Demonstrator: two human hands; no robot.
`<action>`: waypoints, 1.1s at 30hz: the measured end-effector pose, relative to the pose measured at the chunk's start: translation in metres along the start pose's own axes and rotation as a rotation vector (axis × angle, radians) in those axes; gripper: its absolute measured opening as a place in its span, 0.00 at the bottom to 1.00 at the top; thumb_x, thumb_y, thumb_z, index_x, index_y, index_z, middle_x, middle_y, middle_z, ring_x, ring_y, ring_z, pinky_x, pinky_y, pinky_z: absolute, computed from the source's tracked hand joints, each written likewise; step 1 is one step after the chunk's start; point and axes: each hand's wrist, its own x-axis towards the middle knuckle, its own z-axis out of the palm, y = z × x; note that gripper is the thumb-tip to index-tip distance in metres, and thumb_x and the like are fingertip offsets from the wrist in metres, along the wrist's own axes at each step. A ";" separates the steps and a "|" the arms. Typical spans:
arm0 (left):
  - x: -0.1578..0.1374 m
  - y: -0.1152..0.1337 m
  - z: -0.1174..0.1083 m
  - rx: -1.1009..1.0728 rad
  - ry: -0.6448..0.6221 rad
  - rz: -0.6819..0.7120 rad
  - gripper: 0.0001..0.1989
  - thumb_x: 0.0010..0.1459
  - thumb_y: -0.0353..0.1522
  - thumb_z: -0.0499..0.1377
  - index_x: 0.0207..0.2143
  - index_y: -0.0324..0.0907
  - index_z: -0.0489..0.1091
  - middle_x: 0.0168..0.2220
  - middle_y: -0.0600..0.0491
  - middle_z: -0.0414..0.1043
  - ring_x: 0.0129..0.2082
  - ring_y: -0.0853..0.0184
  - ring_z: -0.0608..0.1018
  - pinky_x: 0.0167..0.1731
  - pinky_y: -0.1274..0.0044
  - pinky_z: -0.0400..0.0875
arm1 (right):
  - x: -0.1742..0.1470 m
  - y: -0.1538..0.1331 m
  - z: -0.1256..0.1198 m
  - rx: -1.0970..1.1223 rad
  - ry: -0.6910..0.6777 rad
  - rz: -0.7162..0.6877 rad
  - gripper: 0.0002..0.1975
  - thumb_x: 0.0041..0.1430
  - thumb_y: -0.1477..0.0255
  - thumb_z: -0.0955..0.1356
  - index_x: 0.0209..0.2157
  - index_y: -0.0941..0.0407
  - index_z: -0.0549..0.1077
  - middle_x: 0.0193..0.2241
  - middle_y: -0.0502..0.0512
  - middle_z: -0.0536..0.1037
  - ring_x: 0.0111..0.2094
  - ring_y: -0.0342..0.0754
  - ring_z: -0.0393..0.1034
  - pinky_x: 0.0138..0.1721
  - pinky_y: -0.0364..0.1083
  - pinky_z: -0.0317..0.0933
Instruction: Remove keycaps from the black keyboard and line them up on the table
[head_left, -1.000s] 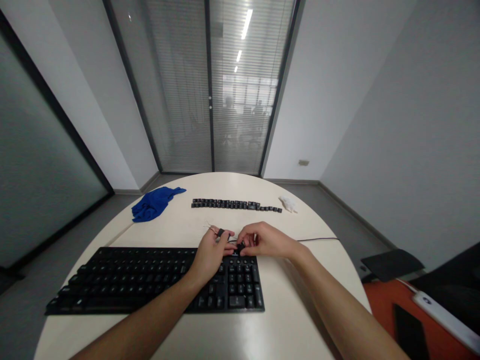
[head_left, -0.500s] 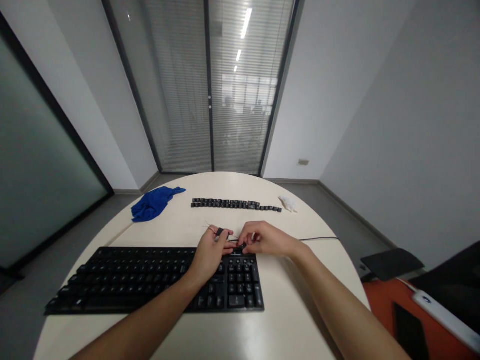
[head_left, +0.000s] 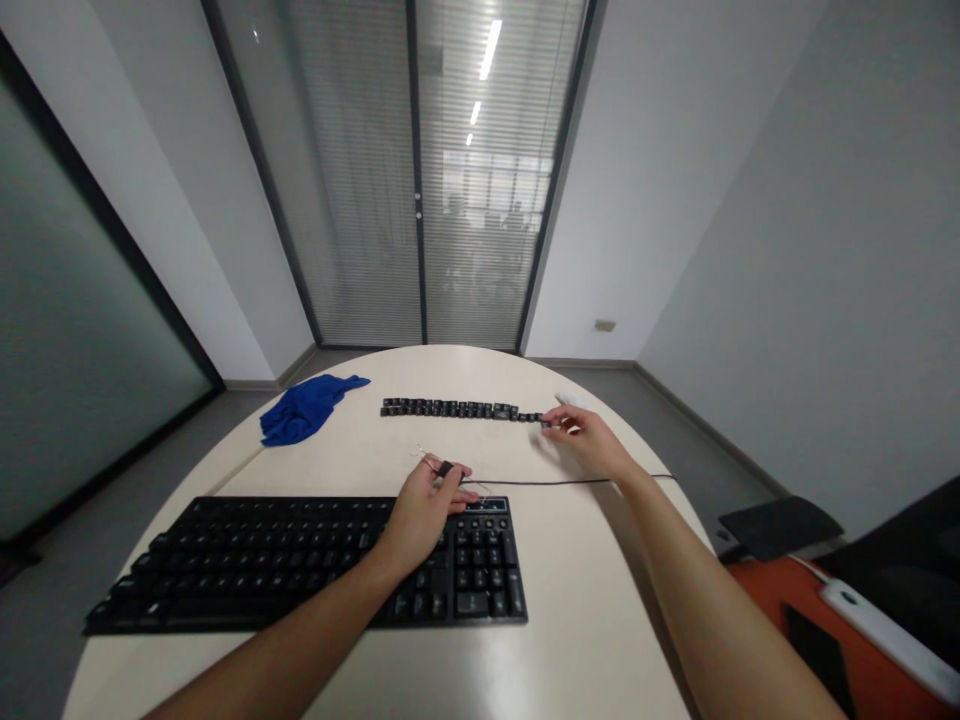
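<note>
Keys lie in a far row; right hand pinches the right-end key, left hand clamps a wire tool by the near keyboard. Careless release could bump neighbouring keys askew.

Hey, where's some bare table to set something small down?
Bare tabletop lies between the blue cloth and keyboard, and between the keyboard's right edge and the right forearm. It's crowded where the right hand meets the keycap row, and where the left hand overlaps the keyboard.
</note>
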 end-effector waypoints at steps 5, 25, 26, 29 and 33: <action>-0.001 -0.004 -0.001 0.045 -0.040 0.037 0.08 0.61 0.34 0.60 0.34 0.38 0.65 0.41 0.46 0.76 0.28 0.70 0.82 0.28 0.81 0.76 | 0.002 0.038 -0.004 -0.242 0.183 0.153 0.14 0.52 0.63 0.69 0.37 0.56 0.76 0.32 0.56 0.79 0.29 0.47 0.69 0.33 0.45 0.60; -0.004 0.001 0.001 0.037 -0.046 0.024 0.09 0.58 0.34 0.62 0.32 0.38 0.66 0.39 0.47 0.77 0.27 0.70 0.82 0.27 0.82 0.75 | 0.011 0.062 0.006 -0.331 0.306 0.273 0.11 0.49 0.66 0.70 0.36 0.54 0.77 0.32 0.54 0.80 0.32 0.50 0.74 0.34 0.45 0.61; -0.003 0.001 0.001 0.036 -0.048 0.027 0.09 0.58 0.34 0.62 0.32 0.38 0.66 0.39 0.47 0.77 0.27 0.70 0.82 0.27 0.82 0.75 | 0.011 0.062 0.006 -0.330 0.308 0.274 0.11 0.49 0.66 0.70 0.36 0.54 0.76 0.32 0.54 0.80 0.32 0.50 0.74 0.34 0.45 0.61; -0.002 -0.001 0.000 0.040 -0.051 0.030 0.09 0.58 0.35 0.63 0.32 0.38 0.66 0.38 0.48 0.77 0.27 0.69 0.82 0.27 0.81 0.75 | 0.012 0.061 0.006 -0.326 0.312 0.279 0.12 0.49 0.66 0.70 0.37 0.54 0.76 0.31 0.54 0.80 0.32 0.49 0.74 0.33 0.45 0.61; -0.003 -0.001 0.000 0.051 -0.064 0.039 0.09 0.58 0.35 0.62 0.33 0.38 0.66 0.39 0.47 0.77 0.27 0.69 0.82 0.27 0.81 0.75 | 0.012 0.060 0.006 -0.321 0.310 0.284 0.12 0.50 0.66 0.70 0.38 0.54 0.75 0.32 0.54 0.80 0.32 0.49 0.74 0.33 0.44 0.61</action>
